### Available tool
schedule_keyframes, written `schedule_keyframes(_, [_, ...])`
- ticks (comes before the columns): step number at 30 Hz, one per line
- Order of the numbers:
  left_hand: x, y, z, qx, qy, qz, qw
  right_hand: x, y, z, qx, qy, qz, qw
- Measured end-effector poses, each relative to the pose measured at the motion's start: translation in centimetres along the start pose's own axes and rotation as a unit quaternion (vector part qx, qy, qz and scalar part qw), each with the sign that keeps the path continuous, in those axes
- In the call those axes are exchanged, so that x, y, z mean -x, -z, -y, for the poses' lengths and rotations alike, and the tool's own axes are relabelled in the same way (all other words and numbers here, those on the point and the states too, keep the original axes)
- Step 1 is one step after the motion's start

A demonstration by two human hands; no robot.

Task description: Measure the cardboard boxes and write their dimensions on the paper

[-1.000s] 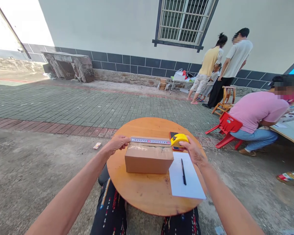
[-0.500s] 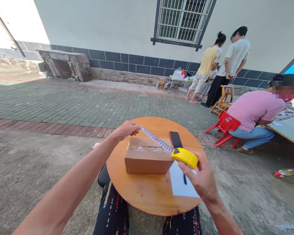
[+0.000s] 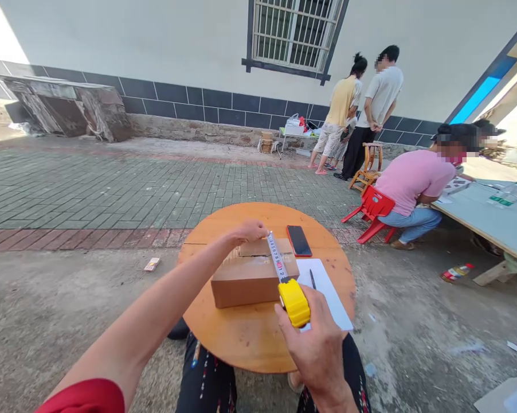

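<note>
A brown cardboard box [image 3: 245,289] rests on a round wooden table [image 3: 237,347] in front of me. My right hand [image 3: 316,335] grips the yellow case of a tape measure [image 3: 294,304] near the box's front right edge. From the case a short length of white blade runs away from me over the box's right part. At its far end, my left hand [image 3: 253,231] pinches the blade's tip near the box's back edge. A sheet of white paper [image 3: 333,298] with a black pen [image 3: 312,279] lies right of the box, partly hidden by my right hand.
A phone with a red edge [image 3: 299,241] lies at the table's back right. A person in pink [image 3: 413,178] sits on a red chair [image 3: 375,206] at a long table [image 3: 490,212]. Two people stand by the wall. A bottle [image 3: 456,272] lies on the ground.
The tape has swung from slanting across the box to running front to back, with less blade out. My left hand moved right; my right hand moved left and nearer. The view turned right.
</note>
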State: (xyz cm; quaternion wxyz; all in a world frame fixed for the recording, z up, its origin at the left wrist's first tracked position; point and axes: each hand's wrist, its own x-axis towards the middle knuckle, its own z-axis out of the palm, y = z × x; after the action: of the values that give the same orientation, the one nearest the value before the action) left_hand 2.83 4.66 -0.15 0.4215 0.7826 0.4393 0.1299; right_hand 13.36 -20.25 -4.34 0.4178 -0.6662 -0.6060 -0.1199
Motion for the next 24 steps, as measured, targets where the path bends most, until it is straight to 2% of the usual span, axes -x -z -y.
schedule_keyframes(4, [-0.7, -1.0, -0.3, -0.053, 0.021, 0.01, 0.998, 0.0, -0.6, 0.8, 0.012, -0.011, -0.006, 1.0])
schedule_keyframes(9, [-0.8, -1.3, 0.0, -0.075, 0.027, 0.013, 0.997, 0.4, -1.2, 1.2, 0.006, -0.021, -0.005, 1.0])
schedule_keyframes(15, [-0.2, -1.4, 0.4, -0.043, -0.001, -0.004, 0.999, 0.9, -0.9, 1.4, 0.006, -0.039, 0.024, 0.999])
schedule_keyframes(24, [-0.4, -1.8, 1.7, 0.034, -0.045, -0.027, 0.998, 1.5, -0.9, 1.2, 0.021, -0.029, 0.031, 0.999])
